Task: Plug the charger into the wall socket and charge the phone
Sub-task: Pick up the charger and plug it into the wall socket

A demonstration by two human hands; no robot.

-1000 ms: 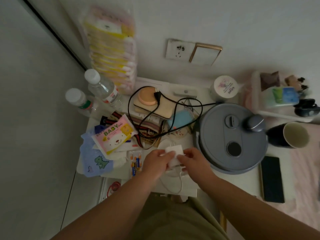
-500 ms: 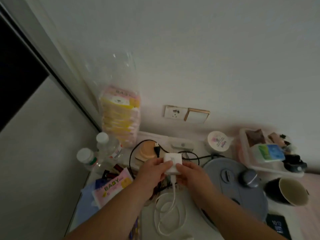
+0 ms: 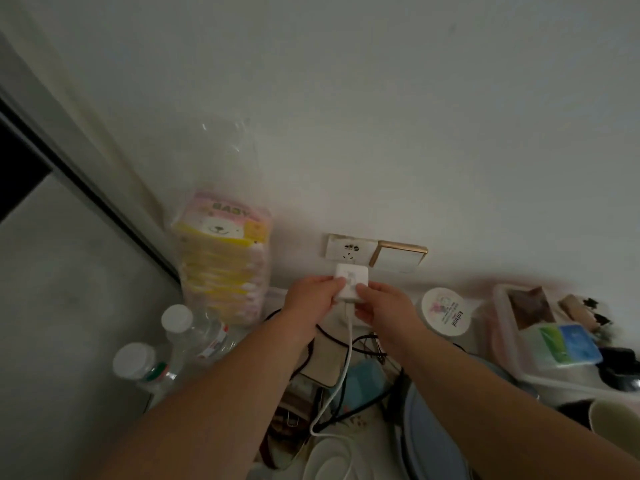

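At nine o'clock of the charger point(image 3: 350, 283), my left hand point(image 3: 309, 299) pinches its left edge; my right hand point(image 3: 384, 306) grips its right side at three. The white block sits just below the wall socket point(image 3: 349, 248), perhaps touching its lower rim. Its white cable point(image 3: 341, 368) trails toward six.

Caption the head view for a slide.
Both hands, left and right, hold a white charger just below the wall socket.
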